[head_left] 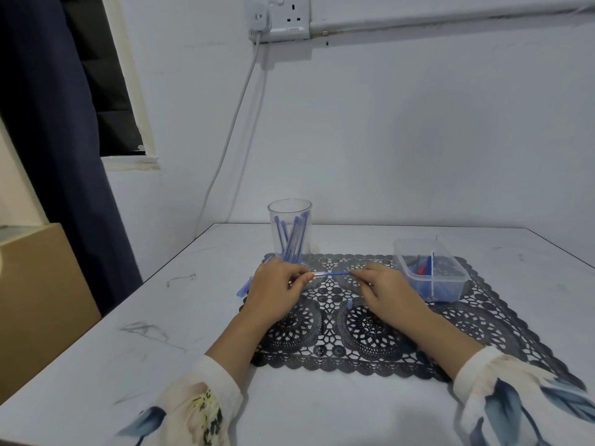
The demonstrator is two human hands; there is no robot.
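My left hand (277, 289) pinches a clear pen barrel (318, 274) above the black lace mat (370, 333). Opposite it, my right hand (386, 289) pinches a thin blue refill (339, 273) whose tip meets the barrel's open end. A clear plastic cup (289, 231) holding several blue pens stands just behind my left hand. Blue pen pieces (243, 287) lie by my left wrist, partly hidden. A small blue cap (350, 304) lies on the mat next to my right hand.
A clear plastic box (429, 268) with blue and red pen parts sits on the mat at the right. The white table (145, 349) ends at a wall behind. A brown cabinet (38, 300) stands to the left. A cable hangs from a wall socket (278, 17).
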